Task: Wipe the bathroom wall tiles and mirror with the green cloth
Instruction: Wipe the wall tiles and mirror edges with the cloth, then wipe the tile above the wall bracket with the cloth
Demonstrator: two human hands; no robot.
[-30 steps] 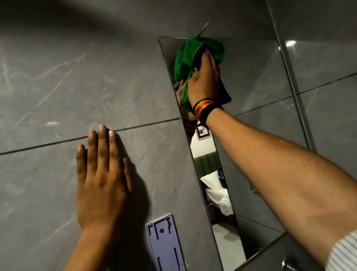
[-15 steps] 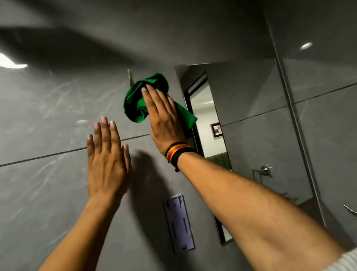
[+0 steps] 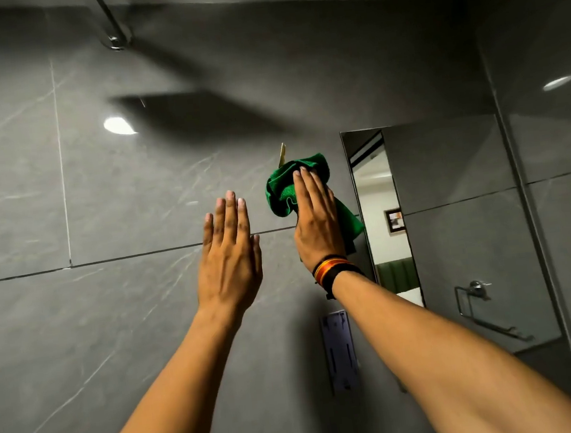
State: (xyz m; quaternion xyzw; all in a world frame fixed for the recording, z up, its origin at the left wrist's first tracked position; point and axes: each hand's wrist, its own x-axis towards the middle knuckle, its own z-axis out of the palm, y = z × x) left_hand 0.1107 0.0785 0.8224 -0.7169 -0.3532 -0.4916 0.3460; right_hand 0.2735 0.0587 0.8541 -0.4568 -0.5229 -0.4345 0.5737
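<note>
You're pressing the green cloth [image 3: 283, 195] flat against the wall tiles [image 3: 133, 205] with your right hand [image 3: 317, 223], palm down, fingers together and extended over it, not pinching. The cloth is bunched under the fingertips with a tail hanging down to the right toward the mirror [image 3: 456, 232], whose left edge is sitting just beside it. Your left hand [image 3: 230, 258] is sitting open against the tile just to the left, fingers straight and close together, holding nothing; it's reading as a brace, though I can't tell how much weight is going through it. For this pass, I'd say you're wanting the cloth flatter: the wad is putting only a small patch in contact, so spreading it under the whole palm should be covering more tile per stroke. Overlapping strokes along the grout line [image 3: 121, 258] would likely be catching what collects there. The loose tail is probably dragging across the mirror edge and could be smearing it, so tucking it in is worth doing. Also watch the purple bracket [image 3: 340, 349] below your right wrist and the wristbands [image 3: 333, 271], which could be snagging on downward strokes.
</note>
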